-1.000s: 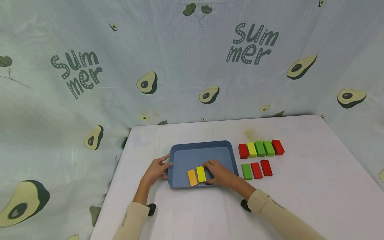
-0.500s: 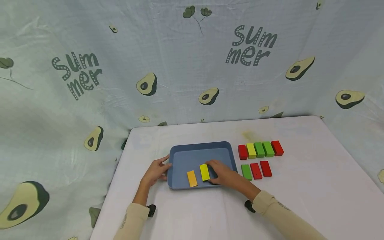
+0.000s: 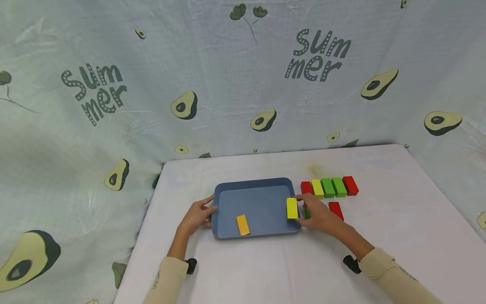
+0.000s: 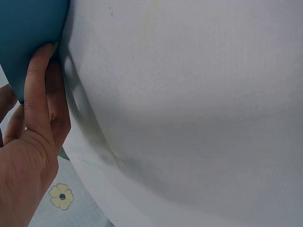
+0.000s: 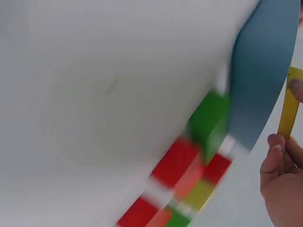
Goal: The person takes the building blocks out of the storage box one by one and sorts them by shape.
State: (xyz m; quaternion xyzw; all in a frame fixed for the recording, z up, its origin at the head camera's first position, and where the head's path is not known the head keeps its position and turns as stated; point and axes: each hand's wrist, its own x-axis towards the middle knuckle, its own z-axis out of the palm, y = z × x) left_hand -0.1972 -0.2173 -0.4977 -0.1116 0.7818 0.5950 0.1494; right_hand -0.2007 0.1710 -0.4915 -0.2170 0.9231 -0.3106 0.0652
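Observation:
In the head view, my right hand [image 3: 320,214] pinches a yellow block [image 3: 292,208] by its ends, over the right side of the blue-grey tray [image 3: 252,183]. The right wrist view shows this yellow block [image 5: 289,106] edge-on between thumb and fingers, raised clear of the tray's side. An orange-yellow block [image 3: 243,225] lies inside the tray near its front wall. At the tray's left side my left hand [image 3: 195,216] grips the edge; in the left wrist view its fingers [image 4: 38,94] lie against the tray's outer wall.
Right of the tray stands a row of red, yellow and green blocks [image 3: 328,188]. Nearer the front, a red block [image 3: 336,210] shows, while a green block [image 3: 307,212] is partly covered by my right hand. A white cloth [image 3: 243,270] covers the table; a printed curtain [image 3: 228,63] hangs behind.
My right hand has carried the yellow block rightward from beside the orange-yellow block to the tray's right side. My left hand and the tray have stayed in place.

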